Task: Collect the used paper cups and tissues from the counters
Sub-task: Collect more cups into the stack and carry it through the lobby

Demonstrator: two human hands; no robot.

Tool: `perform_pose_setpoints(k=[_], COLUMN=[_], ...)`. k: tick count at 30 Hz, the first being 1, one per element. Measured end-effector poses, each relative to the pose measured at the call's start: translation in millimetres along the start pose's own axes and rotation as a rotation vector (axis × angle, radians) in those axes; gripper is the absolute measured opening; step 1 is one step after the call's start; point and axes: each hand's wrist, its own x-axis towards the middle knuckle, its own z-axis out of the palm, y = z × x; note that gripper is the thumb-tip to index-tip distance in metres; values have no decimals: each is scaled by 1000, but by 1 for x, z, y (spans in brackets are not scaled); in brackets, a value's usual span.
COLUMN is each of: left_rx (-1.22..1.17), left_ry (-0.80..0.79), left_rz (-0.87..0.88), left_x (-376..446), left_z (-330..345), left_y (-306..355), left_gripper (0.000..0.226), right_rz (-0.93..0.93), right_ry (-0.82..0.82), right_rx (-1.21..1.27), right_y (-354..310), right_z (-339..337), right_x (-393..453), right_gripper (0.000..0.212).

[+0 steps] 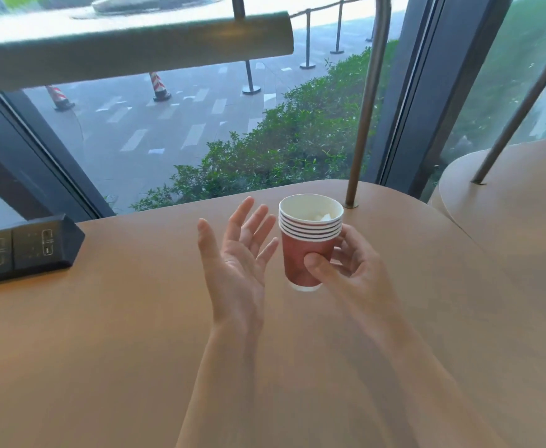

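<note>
The right hand (346,270) is gripping the stacked paper cups (308,240) above the surface (103,318), left hand (239,250) fingers spreading wide; the tissue (321,217) inside could be spilling out if tilted.

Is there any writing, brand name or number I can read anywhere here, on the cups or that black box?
None can be read.
Stack of red paper cups, held by the right hand: plain red sides, no print visible.
Black socket box on the counter: only faint marks by the ports, too small and blurred to read.
Striped traffic cones outside: stripes only, no text.
</note>
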Motion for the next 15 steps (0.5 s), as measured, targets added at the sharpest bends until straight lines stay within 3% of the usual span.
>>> perform_pose_setpoints(k=[6,15], left_rx=[6,86], left_ry=[26,198], left_rz=[75,220], left_x=[-50,-144], left_z=[25,67], left_y=[20,25], left_gripper=[82,78], right_rz=[-24,-68], right_ry=[-92,-329], right_rx=[136,198], right_y=[-26,-61], right_z=[-14,-45], right_x=[-34,-83], right_gripper=[48,37])
